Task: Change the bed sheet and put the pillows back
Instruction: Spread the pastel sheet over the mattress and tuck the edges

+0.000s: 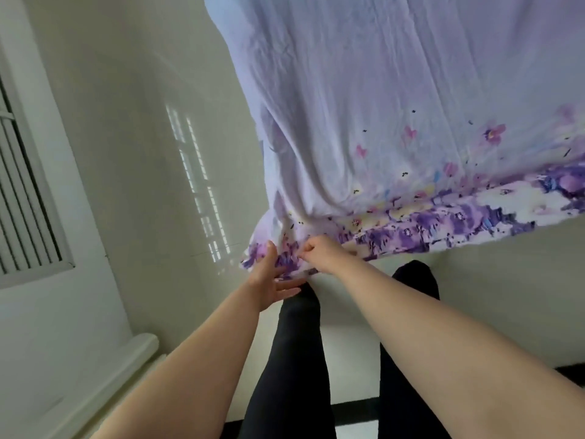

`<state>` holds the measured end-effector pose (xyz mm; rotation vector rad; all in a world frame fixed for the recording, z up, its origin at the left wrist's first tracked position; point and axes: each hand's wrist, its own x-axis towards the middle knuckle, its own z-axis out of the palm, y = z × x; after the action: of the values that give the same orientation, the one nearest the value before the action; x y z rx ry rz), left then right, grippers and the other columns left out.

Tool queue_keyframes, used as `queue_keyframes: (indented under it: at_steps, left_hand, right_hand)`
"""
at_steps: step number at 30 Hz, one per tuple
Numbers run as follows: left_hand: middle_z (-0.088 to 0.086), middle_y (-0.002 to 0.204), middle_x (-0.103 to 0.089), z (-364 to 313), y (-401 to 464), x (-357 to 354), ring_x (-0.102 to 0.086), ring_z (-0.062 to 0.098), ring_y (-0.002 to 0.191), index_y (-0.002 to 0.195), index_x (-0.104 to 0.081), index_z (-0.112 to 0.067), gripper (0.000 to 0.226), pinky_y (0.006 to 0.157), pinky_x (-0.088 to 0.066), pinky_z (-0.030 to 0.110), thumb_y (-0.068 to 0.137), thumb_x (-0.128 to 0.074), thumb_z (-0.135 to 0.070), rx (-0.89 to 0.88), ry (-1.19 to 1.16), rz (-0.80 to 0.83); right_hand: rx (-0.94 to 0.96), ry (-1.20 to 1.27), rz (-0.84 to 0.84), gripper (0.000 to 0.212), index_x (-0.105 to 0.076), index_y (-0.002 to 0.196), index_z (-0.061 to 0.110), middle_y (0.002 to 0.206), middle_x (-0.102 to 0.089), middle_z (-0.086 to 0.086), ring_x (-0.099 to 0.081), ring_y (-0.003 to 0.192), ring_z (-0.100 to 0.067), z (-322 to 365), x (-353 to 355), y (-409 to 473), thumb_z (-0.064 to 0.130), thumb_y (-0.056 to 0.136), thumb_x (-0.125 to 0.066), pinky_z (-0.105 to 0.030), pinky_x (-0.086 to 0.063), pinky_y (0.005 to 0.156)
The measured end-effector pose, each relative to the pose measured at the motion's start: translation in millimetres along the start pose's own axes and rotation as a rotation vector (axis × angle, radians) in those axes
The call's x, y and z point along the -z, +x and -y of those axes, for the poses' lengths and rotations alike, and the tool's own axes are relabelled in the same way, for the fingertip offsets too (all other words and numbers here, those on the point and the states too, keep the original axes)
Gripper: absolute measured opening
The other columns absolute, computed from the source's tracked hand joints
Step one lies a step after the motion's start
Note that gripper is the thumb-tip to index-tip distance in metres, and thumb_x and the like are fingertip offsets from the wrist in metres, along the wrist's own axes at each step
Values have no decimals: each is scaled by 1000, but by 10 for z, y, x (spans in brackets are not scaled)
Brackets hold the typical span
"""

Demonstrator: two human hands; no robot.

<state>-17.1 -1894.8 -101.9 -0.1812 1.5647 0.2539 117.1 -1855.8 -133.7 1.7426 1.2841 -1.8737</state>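
Bare forearms [196, 353]; black leggings [294, 359] on 2 legs.

I'm getting soft, even daylight here, fairly bright. A barred patch of sunlight [202, 191] glares off the glossy floor [133, 153] near its left edge. The window grille [22, 198] at far left bows with the wide lens. Faint shadows sit in the folds of the sheet [364, 99], its floral border smeared and soft.

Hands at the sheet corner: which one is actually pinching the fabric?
The right hand: it is closed in a fist on the bed sheet at its purple floral border. The left hand is open, fingers spread, flat against the corner.
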Motion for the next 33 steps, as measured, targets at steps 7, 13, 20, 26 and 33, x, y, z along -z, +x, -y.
queue_keyframes:
  at_steps: [7,13,20,26,33]
  left_hand:
    - [2,149,-34,-887,419,419,-44,24,129,149,-23,-20,56,103,-42,41,99,-36,-41,-384,338,-247]
    - [9,120,-60,-1556,601,-22,-57,20,110,120,-52,-4,44,97,-43,29,92,-58,-37,-678,326,-152]
    - [12,100,-67,-1546,549,101,-64,31,95,97,-60,-13,22,90,-50,46,95,-55,-35,-321,361,128]
    - [0,103,-56,-1247,629,709,-53,19,101,117,-53,-16,28,84,-44,32,102,-37,-34,-231,256,-179]
    - [-5,82,-60,-1702,519,532,-48,10,58,101,-58,-22,35,49,-30,21,93,-47,-54,-133,174,109]
  right_hand:
    - [57,336,-339,18,-51,109,18,103,-56,5,-55,96,-17,304,-408,132,27,94,-52,-30,-41,80]
    - [180,498,-589,11,-54,104,17,91,-58,7,-57,88,-17,654,-6,356,21,95,-50,-27,-43,78]
    - [194,409,-624,9,-55,98,22,91,-62,8,-61,87,-17,843,242,525,27,97,-48,-30,-48,75]
    - [89,126,-328,52,-27,141,28,95,-58,2,-57,88,-20,765,260,441,27,94,-49,-35,-47,85]
    - [-33,-148,-96,79,12,148,32,98,-64,-7,-63,87,-29,920,364,510,35,95,-46,-36,-48,74]
